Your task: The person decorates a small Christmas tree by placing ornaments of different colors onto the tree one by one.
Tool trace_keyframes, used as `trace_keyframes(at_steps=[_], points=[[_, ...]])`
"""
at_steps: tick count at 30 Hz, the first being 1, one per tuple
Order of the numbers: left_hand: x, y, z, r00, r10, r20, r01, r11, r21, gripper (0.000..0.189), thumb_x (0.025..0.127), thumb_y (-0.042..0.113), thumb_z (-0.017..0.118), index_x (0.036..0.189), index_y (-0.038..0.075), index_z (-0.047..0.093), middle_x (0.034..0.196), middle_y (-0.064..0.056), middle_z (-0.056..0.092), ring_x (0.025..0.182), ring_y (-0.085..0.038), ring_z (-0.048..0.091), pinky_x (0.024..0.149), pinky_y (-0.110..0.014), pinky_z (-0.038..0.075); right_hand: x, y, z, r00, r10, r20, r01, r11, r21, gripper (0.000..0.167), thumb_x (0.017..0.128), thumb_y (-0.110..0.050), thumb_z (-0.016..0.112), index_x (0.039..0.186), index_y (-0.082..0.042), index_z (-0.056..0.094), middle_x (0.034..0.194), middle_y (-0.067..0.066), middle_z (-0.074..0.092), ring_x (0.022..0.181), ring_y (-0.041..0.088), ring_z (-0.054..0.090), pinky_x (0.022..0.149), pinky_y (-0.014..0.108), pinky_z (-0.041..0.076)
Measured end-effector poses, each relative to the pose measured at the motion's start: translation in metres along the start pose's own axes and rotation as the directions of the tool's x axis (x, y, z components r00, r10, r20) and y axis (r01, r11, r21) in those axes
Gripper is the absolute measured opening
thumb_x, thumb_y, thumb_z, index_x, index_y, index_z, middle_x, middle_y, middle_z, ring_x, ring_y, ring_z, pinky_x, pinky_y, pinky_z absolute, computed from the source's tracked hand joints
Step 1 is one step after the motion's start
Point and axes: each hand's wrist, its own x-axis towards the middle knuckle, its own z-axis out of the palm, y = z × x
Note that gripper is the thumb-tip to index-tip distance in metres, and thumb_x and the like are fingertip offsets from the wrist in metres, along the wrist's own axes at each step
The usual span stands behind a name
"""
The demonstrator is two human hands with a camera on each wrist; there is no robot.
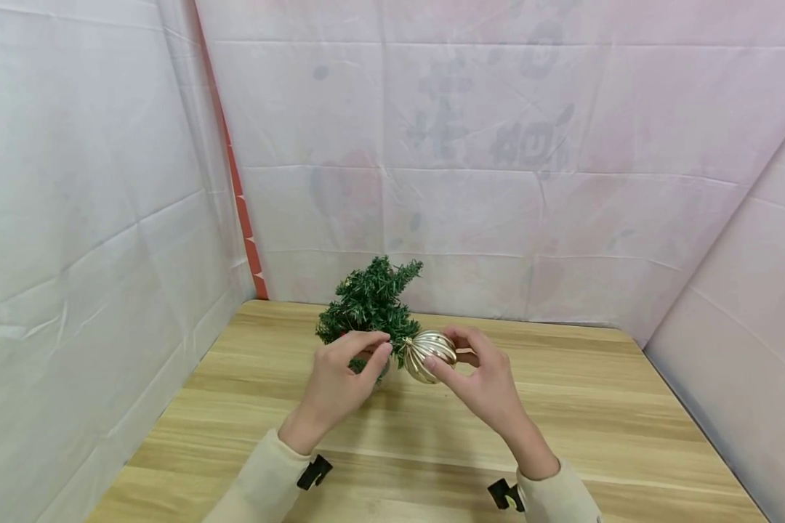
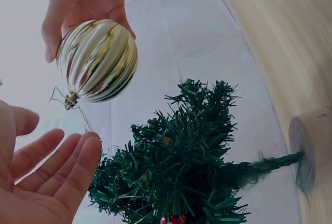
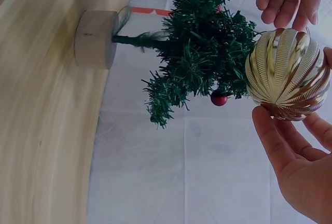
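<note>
A gold, ribbed Christmas bauble [image 1: 427, 357] is held by my right hand [image 1: 487, 381], thumb on the near side and fingers curled round the far side. Its cap, with a thin wire loop, points toward my left hand [image 1: 340, 374]. That hand's thumb and fingertips stand apart, beside the cap and a branch end; in the left wrist view nothing shows between them. Whether the fingertips touch the branch, I cannot tell. Just behind the hands stands a small green artificial Christmas tree [image 1: 369, 298], upright on a round wooden base [image 3: 96, 40].
A small red ball [image 3: 219, 98] hangs on the tree. Beneath everything is a wood-grain table [image 1: 562, 407]. Pale cloth walls [image 1: 464, 145] close off the back and both sides, with a red strip [image 1: 242, 211] at the back left corner.
</note>
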Motion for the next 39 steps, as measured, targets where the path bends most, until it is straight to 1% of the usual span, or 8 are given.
trace_keyframes(at_steps=[4, 7, 16, 26, 28, 34, 36, 39], points=[[0.0, 0.001, 0.002, 0.999, 0.025, 0.028, -0.025, 1.0, -0.019, 0.019, 0.096, 0.007, 0.076, 0.114, 0.003, 0.078, 0.102, -0.007, 0.08, 0.086, -0.013, 0.075, 0.074, -0.027, 0.063, 0.001, 0.0, 0.0, 1.0, -0.007, -0.007, 0.007, 1.0, 0.008, 0.042, 0.088, -0.017, 0.088, 0.126, -0.015, 0.069, 0.116, 0.0, 0.072, 0.103, 0.014, 0.069, 0.084, 0.024, 0.062], [0.0, 0.003, 0.002, 0.999, 0.027, 0.033, -0.027, 0.999, -0.026, 0.019, 0.096, 0.009, 0.077, 0.114, 0.005, 0.078, 0.102, -0.006, 0.079, 0.086, -0.013, 0.075, 0.073, -0.032, 0.064, 0.002, -0.001, 0.0, 1.0, -0.022, -0.017, 0.022, 1.0, 0.008, 0.042, 0.088, -0.016, 0.088, 0.126, -0.015, 0.069, 0.115, 0.0, 0.072, 0.102, 0.013, 0.068, 0.084, 0.024, 0.062], [0.0, 0.006, 0.006, 0.999, 0.019, 0.043, -0.018, 0.999, -0.029, 0.015, 0.098, 0.013, 0.076, 0.112, 0.007, 0.078, 0.1, -0.003, 0.078, 0.083, -0.01, 0.074, 0.071, -0.029, 0.064, 0.004, -0.005, -0.001, 0.999, -0.026, -0.021, 0.026, 1.0, 0.0, 0.045, 0.087, -0.015, 0.088, 0.127, -0.014, 0.069, 0.116, 0.0, 0.071, 0.103, 0.012, 0.068, 0.084, 0.023, 0.062], [0.004, 0.008, 0.01, 0.999, 0.049, -0.023, -0.049, 0.999, 0.005, 0.008, 0.095, 0.006, 0.076, 0.102, 0.007, 0.079, 0.097, -0.004, 0.079, 0.081, -0.011, 0.073, 0.07, -0.028, 0.062, 0.005, -0.006, -0.001, 0.999, -0.048, -0.011, 0.048, 0.999, 0.01, 0.043, 0.088, -0.014, 0.087, 0.127, -0.015, 0.069, 0.116, -0.001, 0.071, 0.102, 0.019, 0.069, 0.084, 0.025, 0.063], [0.004, 0.008, 0.01, 0.998, 0.053, -0.028, -0.053, 0.999, 0.002, 0.007, 0.095, 0.004, 0.076, 0.101, 0.006, 0.079, 0.096, -0.005, 0.079, 0.081, -0.011, 0.072, 0.07, -0.027, 0.062, 0.004, -0.004, 0.0, 0.999, -0.049, -0.009, 0.05, 0.999, 0.011, 0.042, 0.088, -0.015, 0.087, 0.126, -0.016, 0.069, 0.116, -0.001, 0.071, 0.102, 0.017, 0.069, 0.083, 0.025, 0.063], [0.007, 0.009, 0.01, 0.997, 0.059, -0.047, -0.059, 0.998, 0.0, 0.007, 0.095, 0.002, 0.075, 0.1, 0.005, 0.078, 0.096, -0.005, 0.079, 0.081, -0.012, 0.073, 0.073, -0.017, 0.059, -0.001, 0.001, 0.002, 0.999, -0.039, 0.014, 0.039, 0.999, 0.021, 0.041, 0.089, -0.017, 0.087, 0.126, -0.019, 0.069, 0.117, -0.002, 0.071, 0.103, 0.013, 0.069, 0.083, 0.027, 0.063], [0.008, 0.009, 0.01, 0.996, 0.063, -0.056, -0.063, 0.998, 0.005, 0.007, 0.095, 0.002, 0.075, 0.1, 0.004, 0.078, 0.096, -0.006, 0.079, 0.081, -0.012, 0.073, 0.073, -0.016, 0.059, -0.002, 0.002, 0.003, 0.999, -0.035, 0.029, 0.034, 0.999, 0.032, 0.04, 0.089, -0.017, 0.087, 0.126, -0.02, 0.069, 0.117, -0.002, 0.072, 0.103, 0.014, 0.069, 0.083, 0.028, 0.064], [0.009, 0.01, 0.01, 0.996, 0.066, -0.061, -0.065, 0.998, 0.015, 0.006, 0.095, 0.003, 0.075, 0.1, 0.004, 0.079, 0.096, -0.006, 0.079, 0.08, -0.013, 0.073, 0.072, -0.02, 0.061, -0.004, 0.003, 0.003, 0.998, -0.02, 0.059, 0.018, 0.999, 0.035, 0.039, 0.091, -0.019, 0.085, 0.126, -0.02, 0.068, 0.117, -0.002, 0.071, 0.103, 0.015, 0.069, 0.084, 0.029, 0.064]])
